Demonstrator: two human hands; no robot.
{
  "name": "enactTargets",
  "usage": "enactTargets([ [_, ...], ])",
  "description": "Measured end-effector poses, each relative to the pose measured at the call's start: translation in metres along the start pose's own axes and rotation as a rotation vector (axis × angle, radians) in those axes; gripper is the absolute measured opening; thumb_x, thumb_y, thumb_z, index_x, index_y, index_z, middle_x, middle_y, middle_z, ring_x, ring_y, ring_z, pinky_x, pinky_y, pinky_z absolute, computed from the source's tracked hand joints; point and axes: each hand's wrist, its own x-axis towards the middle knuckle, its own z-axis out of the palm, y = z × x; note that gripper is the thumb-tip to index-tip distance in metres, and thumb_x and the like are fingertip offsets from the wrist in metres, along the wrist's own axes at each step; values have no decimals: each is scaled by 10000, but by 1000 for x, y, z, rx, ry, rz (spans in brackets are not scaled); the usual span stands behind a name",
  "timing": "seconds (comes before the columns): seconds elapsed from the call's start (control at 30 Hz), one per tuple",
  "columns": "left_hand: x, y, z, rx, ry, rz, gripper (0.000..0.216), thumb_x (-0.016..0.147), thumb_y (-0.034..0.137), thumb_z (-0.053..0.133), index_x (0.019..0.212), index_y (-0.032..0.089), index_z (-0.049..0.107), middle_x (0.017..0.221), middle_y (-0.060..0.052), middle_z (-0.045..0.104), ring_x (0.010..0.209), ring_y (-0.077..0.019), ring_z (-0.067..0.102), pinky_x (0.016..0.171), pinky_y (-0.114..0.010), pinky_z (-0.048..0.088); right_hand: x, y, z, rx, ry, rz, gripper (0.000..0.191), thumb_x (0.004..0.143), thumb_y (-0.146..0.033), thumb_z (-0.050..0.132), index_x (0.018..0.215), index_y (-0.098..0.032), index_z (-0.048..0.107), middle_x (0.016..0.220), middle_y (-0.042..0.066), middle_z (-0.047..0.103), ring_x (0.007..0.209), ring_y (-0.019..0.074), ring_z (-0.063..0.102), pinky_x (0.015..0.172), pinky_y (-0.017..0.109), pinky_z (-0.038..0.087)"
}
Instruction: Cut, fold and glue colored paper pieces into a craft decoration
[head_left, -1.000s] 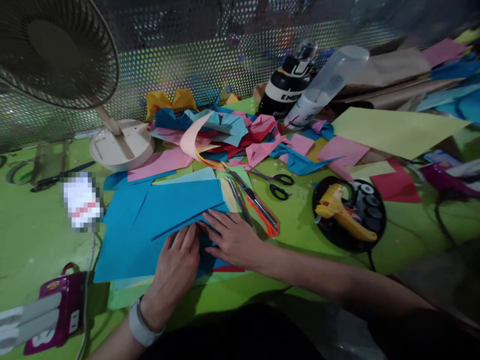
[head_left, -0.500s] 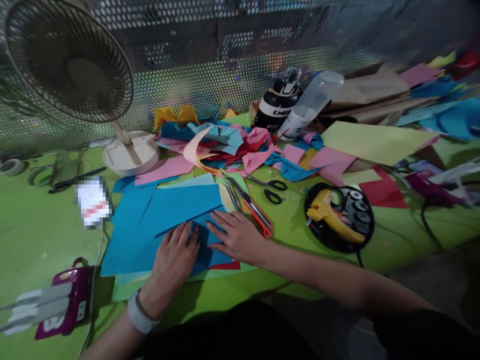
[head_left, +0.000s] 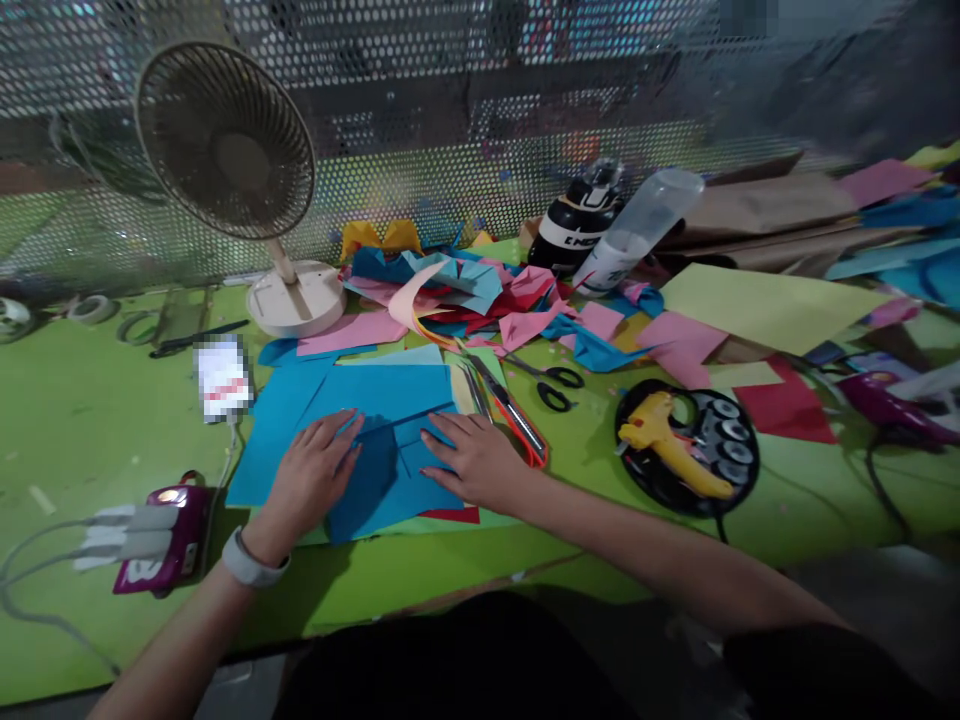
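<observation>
A smaller blue paper piece (head_left: 375,500) lies over a larger blue sheet (head_left: 262,440), with edges of other coloured sheets showing beneath. My left hand (head_left: 313,475) rests at the small piece's left side, fingers stretched out and slightly apart. On the piece's right side lies my right hand (head_left: 480,462), its fingers spread and nearly flat on the paper. Neither hand grasps anything. Just beyond my right hand is an orange utility knife (head_left: 521,425). Black-handled scissors (head_left: 555,388) sit a little farther right.
A yellow glue gun (head_left: 667,440) lies in a round black tray (head_left: 626,475) at right. Crumpled paper scraps (head_left: 480,285), a black bottle (head_left: 574,225) and a tilted clear bottle (head_left: 649,220) fill the back. At left are a fan (head_left: 296,300), a phone (head_left: 223,378) and a purple power block (head_left: 187,530).
My left hand has slid left across the paper, away from my right hand, exposing more of the small blue piece. My right hand stays in nearly the same place. The camera view has shifted.
</observation>
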Motion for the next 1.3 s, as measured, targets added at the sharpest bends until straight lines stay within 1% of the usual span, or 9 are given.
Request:
enactTargets([
  [0.13, 2, -3, 12, -49, -93, 9, 352, 924, 139, 425, 1229, 157, 599, 1204, -132, 645, 1053, -233, 607, 876, -401, 525, 9, -1, -5, 105, -108, 142, 562, 846, -442, 602, 1306, -123, 549, 1424, 185, 448, 1305, 355, 401, 1008, 519, 384],
  [0.3, 2, -4, 17, -77, -74, 35, 359, 906, 85, 410, 1173, 150, 640, 1182, -127, 652, 1030, -232, 606, 868, -396, 531, 18, -4, -2, 254, -215, 344, 882, 802, -401, 635, 1512, -161, 169, 1586, 159, 10, 1452, 334, 22, 1115, 547, 235],
  [0.5, 4, -5, 18, -140, -37, 11, 353, 912, 79, 406, 1181, 139, 627, 1107, -119, 669, 966, -213, 608, 826, -361, 542, 23, -5, 18, 279, -223, 294, 1009, 811, -544, 597, 1522, -203, -33, 1579, 161, -84, 1439, 337, -100, 1123, 596, 133],
  [0.63, 6, -6, 17, -178, -34, 7, 347, 921, 90, 406, 1190, 151, 617, 1063, -107, 680, 930, -206, 614, 810, -358, 545, 29, -9, 18, 192, -157, 255, 1004, 793, -619, 586, 1526, -196, 44, 1580, 171, -59, 1441, 359, -69, 1117, 619, 111],
  [0.77, 6, -6, 17, -205, -44, -12, 343, 914, 94, 411, 1156, 183, 639, 1067, -101, 679, 941, -202, 621, 815, -365, 547, 35, -14, 7, 116, -63, 155, 851, 826, -435, 637, 1509, -191, 191, 1586, 160, 1, 1448, 350, -33, 1135, 597, 101],
  [0.87, 5, -6, 17, -207, -49, -12, 366, 892, 62, 407, 1151, 177, 639, 1069, -102, 681, 956, -205, 623, 828, -368, 547, 36, -15, 4, 155, -36, 83, 591, 858, -302, 617, 1411, -229, 423, 1581, 116, 136, 1454, 316, 49, 1141, 571, 156],
  [0.97, 3, -5, 18, -200, -39, -8, 331, 904, 83, 416, 1136, 165, 639, 1079, -100, 689, 969, -206, 624, 838, -364, 546, 33, -16, 8, 268, 39, 58, 209, 894, -297, 579, 1065, -266, 694, 1516, 55, 339, 1444, 279, 150, 1130, 556, 210],
  [1.07, 2, -2, 19, -189, -34, 1, 285, 917, 113, 436, 1111, 151, 641, 1088, -101, 690, 975, -207, 623, 838, -356, 542, 31, -16, 15, 384, 96, 102, 196, 902, -365, 571, 851, -261, 729, 1423, 37, 479, 1418, 264, 239, 1118, 552, 239],
  [1.3, 2, 18, 12, -162, 51, -63, 211, 896, 235, 526, 1058, 183, 650, 1040, -102, 677, 917, -229, 606, 776, -385, 491, 36, -12, 22, 483, 37, 203, 173, 891, -340, 584, 831, -222, 695, 1354, 50, 551, 1385, 256, 302, 1094, 531, 288],
])
